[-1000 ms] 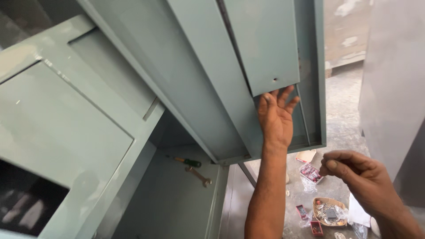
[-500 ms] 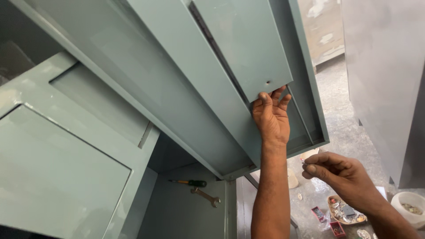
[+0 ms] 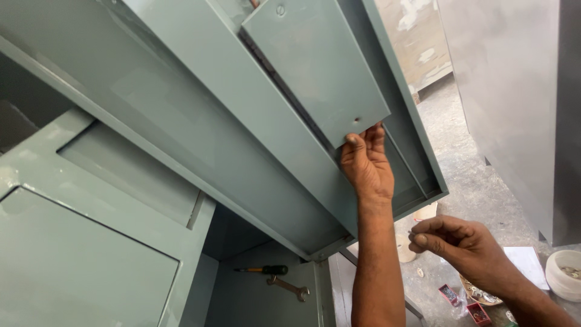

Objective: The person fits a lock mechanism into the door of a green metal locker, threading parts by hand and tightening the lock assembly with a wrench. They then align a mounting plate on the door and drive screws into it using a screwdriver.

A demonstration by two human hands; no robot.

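My left hand (image 3: 366, 166) reaches up and grips the lower edge of a flat grey-green metal plate (image 3: 315, 63), which lies against the inside of an open cabinet door (image 3: 200, 115). The plate has a small hole near its lower corner, just above my fingers. My right hand (image 3: 457, 242) hovers lower and to the right, with thumb and fingertips pinched on something tiny that I cannot make out.
A green-handled screwdriver (image 3: 266, 270) and a wrench (image 3: 289, 287) lie inside the cabinet below. A white bowl (image 3: 563, 275) of small parts, red packets (image 3: 463, 303) and a paper sheet (image 3: 528, 263) sit on the concrete floor. A tall grey panel (image 3: 514, 91) stands at right.
My left hand has gone from spread fingers on the door to a grip on the plate's lower edge. My right hand has stayed pinched and shifted a little toward the door.
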